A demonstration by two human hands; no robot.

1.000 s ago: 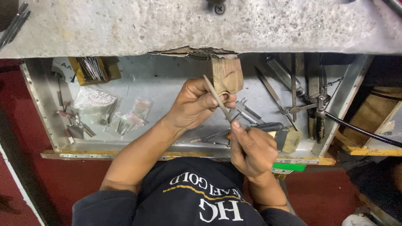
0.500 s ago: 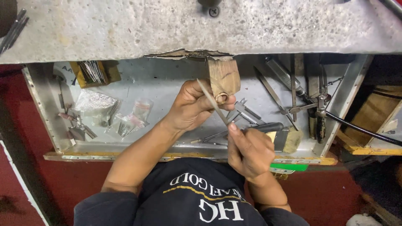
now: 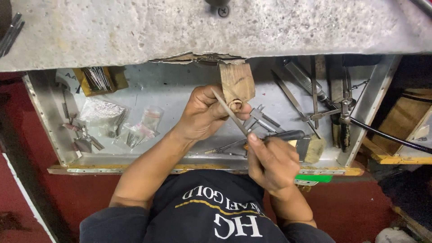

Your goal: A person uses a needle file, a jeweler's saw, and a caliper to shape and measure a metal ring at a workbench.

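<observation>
A shallow grey metal tray drawer (image 3: 40, 112) sits under the rough stone bench edge (image 3: 180, 31); its left part holds small clear plastic packets (image 3: 135, 130), with bare floor between them and the hands. The left hand (image 3: 202, 112) reaches in from the lower left, fingers curled tight around a small gold-coloured ring (image 3: 235, 105) pressed against the worn wooden bench peg (image 3: 237, 82). A thin grey metal file (image 3: 229, 112) slants across the ring. The right hand (image 3: 270, 162), fisted near the drawer's front rim, grips the file's lower end. Pliers and tools (image 3: 315, 103) crowd the right side.
</observation>
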